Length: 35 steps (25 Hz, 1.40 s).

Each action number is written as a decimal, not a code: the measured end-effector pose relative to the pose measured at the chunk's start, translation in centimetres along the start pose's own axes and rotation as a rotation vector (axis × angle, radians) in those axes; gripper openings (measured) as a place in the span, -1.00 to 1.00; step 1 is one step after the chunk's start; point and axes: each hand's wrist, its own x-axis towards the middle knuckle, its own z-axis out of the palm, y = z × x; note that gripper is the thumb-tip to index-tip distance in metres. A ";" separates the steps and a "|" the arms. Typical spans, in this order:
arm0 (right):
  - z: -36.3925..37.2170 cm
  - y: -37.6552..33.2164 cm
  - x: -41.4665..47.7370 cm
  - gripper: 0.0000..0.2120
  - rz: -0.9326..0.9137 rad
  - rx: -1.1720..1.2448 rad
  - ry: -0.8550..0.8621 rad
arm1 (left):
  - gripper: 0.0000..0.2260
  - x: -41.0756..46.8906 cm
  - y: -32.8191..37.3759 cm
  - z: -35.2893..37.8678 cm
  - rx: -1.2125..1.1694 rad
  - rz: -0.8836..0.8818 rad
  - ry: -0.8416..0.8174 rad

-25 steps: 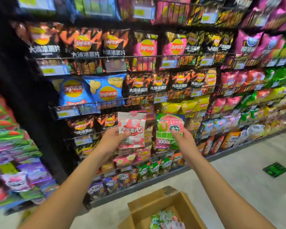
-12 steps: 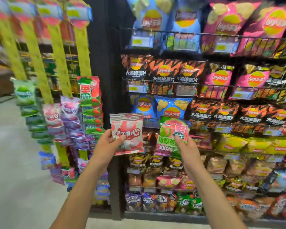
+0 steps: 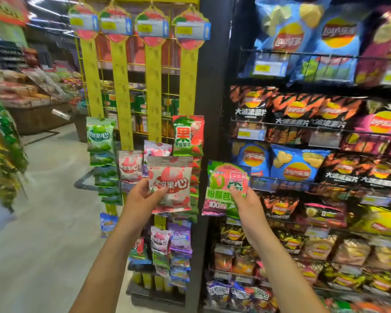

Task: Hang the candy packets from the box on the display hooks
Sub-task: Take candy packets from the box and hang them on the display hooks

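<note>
My left hand (image 3: 142,196) pinches a pink-and-white candy packet (image 3: 171,184) by its lower left edge, holding it upright in front of the yellow display strips (image 3: 152,93). My right hand (image 3: 244,203) grips a green-and-pink candy packet (image 3: 226,184) at its lower right, just right of the strips and in front of a black post. Several candy packets hang from the strips: a green one (image 3: 99,135), a pink-white one (image 3: 130,166) and a red-green one (image 3: 187,135). The box is out of view.
A tall wire rack of chip bags (image 3: 314,132) fills the right half. The black post (image 3: 215,75) divides it from the yellow strip stand. Pale aisle floor (image 3: 43,211) opens to the left, with produce bins (image 3: 29,93) farther back and hanging packets at the far left edge.
My view has swung left from the chip rack to the yellow strip stand, and the box has dropped out of view. Both hands have kept their packets and now sit close to the strips.
</note>
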 end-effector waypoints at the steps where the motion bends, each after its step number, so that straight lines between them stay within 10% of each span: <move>1: 1.8 -0.1 0.5 -0.68 -0.003 -0.014 0.007 | -0.76 0.9 0.0 -1.4 -0.017 0.004 -0.010; 9: 12.7 -1.3 3.4 -0.63 -0.016 0.014 0.131 | -0.19 9.3 -2.3 -10.7 -0.065 0.030 -0.053; 17: 15.2 -10.7 11.9 -0.75 -0.185 -0.071 0.211 | -0.51 13.4 -2.1 -13.8 -0.088 0.004 -0.150; 31: 15.4 -10.1 19.0 -0.08 -0.093 -0.192 0.260 | -0.74 14.5 -1.7 -15.0 -0.102 0.002 -0.175; 35: 15.7 -11.0 16.6 -0.52 -0.157 -0.344 0.338 | -0.68 15.0 -2.9 -15.3 -0.074 -0.020 -0.152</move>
